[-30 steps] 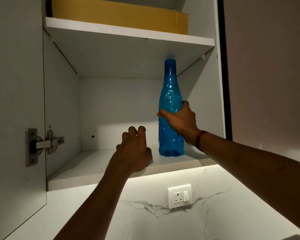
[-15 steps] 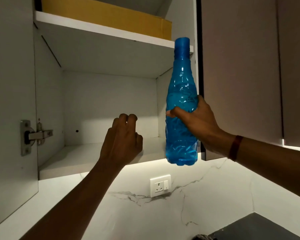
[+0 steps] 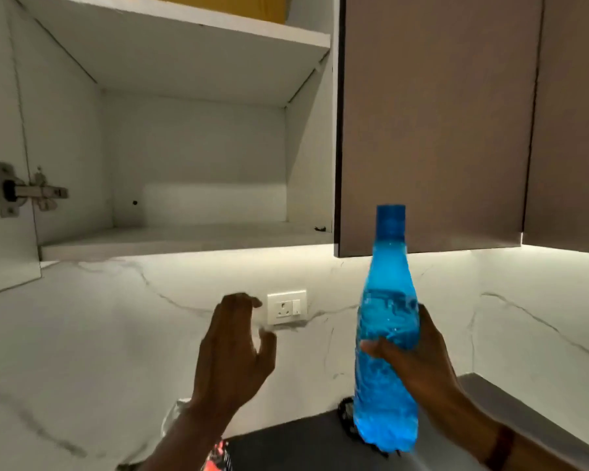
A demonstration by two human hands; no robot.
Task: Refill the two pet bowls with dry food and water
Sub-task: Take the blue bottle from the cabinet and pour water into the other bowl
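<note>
A blue translucent plastic water bottle (image 3: 386,300) with a blue cap is upright in the air, below the wall cabinet and above the dark counter. My right hand (image 3: 417,363) is wrapped around its middle from the right. My left hand (image 3: 233,351) hangs empty to the bottle's left, fingers loosely curled and apart, in front of the marble wall. No pet bowls are in view.
The open wall cabinet (image 3: 184,237) has a bare lower shelf; its door and hinge (image 3: 24,192) stand at the left. A closed brown cabinet door (image 3: 432,130) hangs at right. A wall socket (image 3: 286,307) sits on the marble backsplash. Dark countertop (image 3: 303,443) lies below, with a dark object behind the bottle.
My right hand lifted the bottle off the cabinet shelf and brought it down and to the right, below the cabinet. My left hand dropped from the shelf edge to socket height.
</note>
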